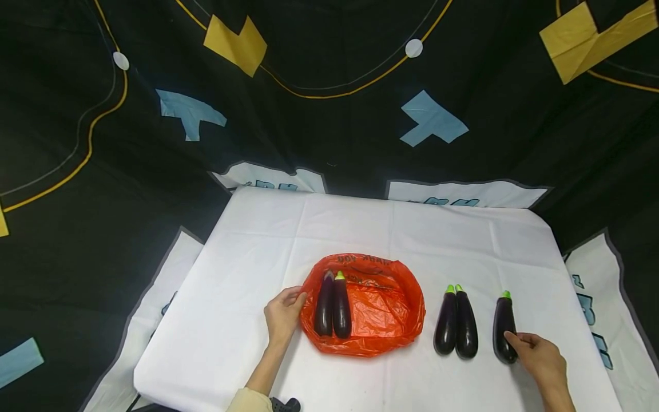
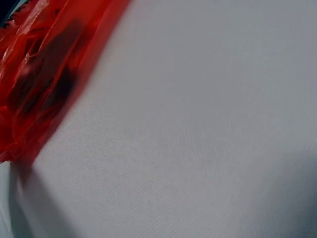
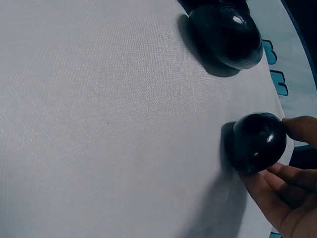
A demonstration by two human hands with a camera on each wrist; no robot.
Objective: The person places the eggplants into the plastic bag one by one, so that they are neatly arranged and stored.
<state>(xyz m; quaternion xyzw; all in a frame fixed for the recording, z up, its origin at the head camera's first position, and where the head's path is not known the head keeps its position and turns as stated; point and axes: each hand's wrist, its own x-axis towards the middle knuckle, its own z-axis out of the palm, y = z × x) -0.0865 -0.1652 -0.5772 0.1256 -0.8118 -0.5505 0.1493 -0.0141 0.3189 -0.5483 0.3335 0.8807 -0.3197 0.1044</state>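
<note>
A red plastic bag lies spread open on the table, with two eggplants side by side in its left part. My left hand pinches the bag's left rim; the left wrist view shows the red bag but no fingers. To the right of the bag, two more eggplants lie together, green stems pointing away. Farther right, my right hand grips a single eggplant near its rounded end. In the right wrist view, thumb and fingers hold that eggplant from opposite sides.
A white cloth covers the table. Behind it hangs a black fabric with yellow and blue shapes. White printed fabric borders hang past the table's edges. A small black object is by the left sleeve.
</note>
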